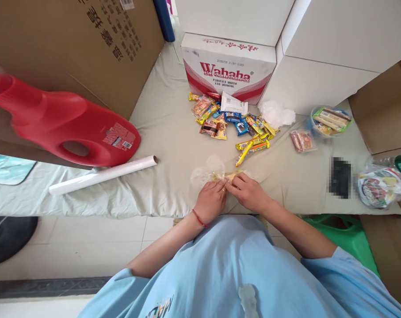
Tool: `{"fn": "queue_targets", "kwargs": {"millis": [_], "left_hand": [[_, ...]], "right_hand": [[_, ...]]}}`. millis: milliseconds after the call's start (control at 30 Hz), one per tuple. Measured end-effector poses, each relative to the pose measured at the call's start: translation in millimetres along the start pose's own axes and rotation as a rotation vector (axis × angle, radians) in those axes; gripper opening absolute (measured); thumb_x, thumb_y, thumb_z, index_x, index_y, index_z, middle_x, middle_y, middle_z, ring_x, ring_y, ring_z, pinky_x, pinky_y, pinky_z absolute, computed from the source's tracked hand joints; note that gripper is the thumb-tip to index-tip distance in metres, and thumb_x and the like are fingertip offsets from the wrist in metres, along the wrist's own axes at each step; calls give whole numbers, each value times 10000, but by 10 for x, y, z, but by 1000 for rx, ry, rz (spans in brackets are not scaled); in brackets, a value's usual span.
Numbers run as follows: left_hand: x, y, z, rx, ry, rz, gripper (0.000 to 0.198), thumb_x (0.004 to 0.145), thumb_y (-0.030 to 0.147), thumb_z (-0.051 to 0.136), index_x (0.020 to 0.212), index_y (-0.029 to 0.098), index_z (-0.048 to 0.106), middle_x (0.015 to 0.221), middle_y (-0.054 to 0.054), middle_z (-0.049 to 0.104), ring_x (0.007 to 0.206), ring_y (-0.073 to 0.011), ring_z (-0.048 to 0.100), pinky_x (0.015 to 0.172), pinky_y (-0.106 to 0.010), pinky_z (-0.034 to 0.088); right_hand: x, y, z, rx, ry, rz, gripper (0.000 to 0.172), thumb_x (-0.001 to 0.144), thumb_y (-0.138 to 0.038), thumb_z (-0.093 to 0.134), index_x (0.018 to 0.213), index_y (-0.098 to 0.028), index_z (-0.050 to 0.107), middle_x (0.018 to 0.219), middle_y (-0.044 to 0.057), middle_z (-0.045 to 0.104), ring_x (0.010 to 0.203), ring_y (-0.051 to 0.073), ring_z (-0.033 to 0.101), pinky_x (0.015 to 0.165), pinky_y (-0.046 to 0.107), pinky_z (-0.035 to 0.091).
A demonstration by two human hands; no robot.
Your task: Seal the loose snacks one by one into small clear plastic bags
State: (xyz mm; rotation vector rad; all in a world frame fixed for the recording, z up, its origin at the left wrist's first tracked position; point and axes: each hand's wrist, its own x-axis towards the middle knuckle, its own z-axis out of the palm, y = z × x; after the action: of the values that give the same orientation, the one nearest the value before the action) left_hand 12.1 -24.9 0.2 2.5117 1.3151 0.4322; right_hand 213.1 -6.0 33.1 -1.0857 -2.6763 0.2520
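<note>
At the near edge of the cloth-covered table (167, 145), my left hand (209, 199) and my right hand (248, 192) meet with their fingertips almost touching. Both are closed on a crinkled clear plastic bag (205, 170), which spreads out beyond my left fingers. Something yellowish shows in or under the plastic by my right fingers; its kind is partly hidden. Just beyond lie several yellow stick-shaped snack packets (244, 153). Farther back is a pile of small wrapped snacks (216, 118) in yellow, blue, red and brown, with a white packet (234, 104) on top.
A Wahaha water carton (230, 70) stands behind the snacks. To the left are a red jug (70, 123), a white roll (104, 176) and a large cardboard box (70, 44). On the right sit a snack tub (331, 123), a pink-tinted packet (302, 141) and a filled plastic bag (377, 187).
</note>
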Motion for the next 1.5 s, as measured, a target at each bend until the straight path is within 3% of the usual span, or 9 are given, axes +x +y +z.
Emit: {"fn": "queue_targets", "kwargs": {"millis": [200, 333, 433, 533, 667, 967, 1133, 1267, 1500], "left_hand": [[-121, -231, -130, -338, 38, -44, 396, 927, 148, 458, 1178, 231, 753, 1290, -53, 744, 1222, -207, 683, 1073, -381, 550], [-68, -446, -279, -456, 264, -320, 280, 954, 264, 505, 1053, 224, 764, 1102, -55, 765, 1010, -196, 721, 972, -365, 571], [139, -616, -326, -360, 378, -427, 484, 850, 297, 619, 1321, 189, 656, 1252, -108, 683, 1125, -252, 651, 1044, -443, 512], [383, -761, -324, -392, 219, -268, 785, 739, 263, 670, 1502, 194, 498, 1362, -122, 632, 1375, -318, 485, 1198, -552, 334], [496, -927, -360, -623, -2, -59, 323, 802, 252, 601, 1077, 241, 771, 901, -52, 715, 1141, -259, 601, 1125, -491, 408], [-311, -1362, -626, -645, -117, -103, 299, 861, 379, 588, 620, 232, 687, 711, -37, 644, 1030, -252, 634, 1101, -488, 447], [-293, -1215, -512, -511, 251, -459, 431, 983, 527, 448, 1144, 203, 684, 1270, -116, 605, 1273, -274, 548, 1157, -497, 409], [-10, -1030, -397, -275, 45, -421, 571, 759, 540, 758, 1224, 219, 672, 1534, -158, 462, 1532, -437, 239, 1233, -665, 186], [44, -685, -659, -580, -97, -480, 230, 839, 433, 653, 848, 203, 636, 791, -8, 630, 724, -183, 607, 729, -327, 522]], "right_hand": [[64, 2, 196, 121, -69, 81, 271, 1064, -231, 473, 1212, -228, 700, 1157, 90, 683, 948, 215, 606, 735, 294, 424], [90, 28, 300, 172, -57, 89, 326, 1078, -214, 435, 1289, -245, 683, 1264, 86, 689, 1070, 222, 615, 820, 300, 445], [78, 22, 334, 164, -48, 99, 356, 1075, -205, 431, 1323, -274, 677, 1324, 76, 677, 1124, 228, 610, 875, 317, 459], [69, 6, 328, 171, -72, 124, 359, 1056, -192, 457, 1307, -291, 693, 1325, 66, 679, 1133, 235, 612, 894, 326, 471], [65, -6, 306, 215, -77, 154, 357, 1039, -172, 463, 1269, -280, 715, 1305, 68, 684, 1112, 229, 622, 903, 331, 491], [-95, -21, 309, 422, 82, 130, 355, 1010, -171, 509, 1323, -223, 669, 1353, 132, 641, 1258, 243, 587, 1051, 437, 509], [-135, -81, 331, 356, 53, 169, 363, 1004, -203, 561, 1348, -247, 668, 1409, 137, 609, 1260, 271, 579, 1042, 476, 516], [-123, -126, 288, 309, 4, 197, 401, 997, -173, 557, 1379, -249, 655, 1424, 134, 602, 1274, 282, 563, 1052, 481, 512], [-140, -176, 169, 300, -79, 243, 473, 973, -114, 547, 1411, -269, 635, 1491, 98, 572, 1203, 261, 581, 1022, 455, 523]]}}
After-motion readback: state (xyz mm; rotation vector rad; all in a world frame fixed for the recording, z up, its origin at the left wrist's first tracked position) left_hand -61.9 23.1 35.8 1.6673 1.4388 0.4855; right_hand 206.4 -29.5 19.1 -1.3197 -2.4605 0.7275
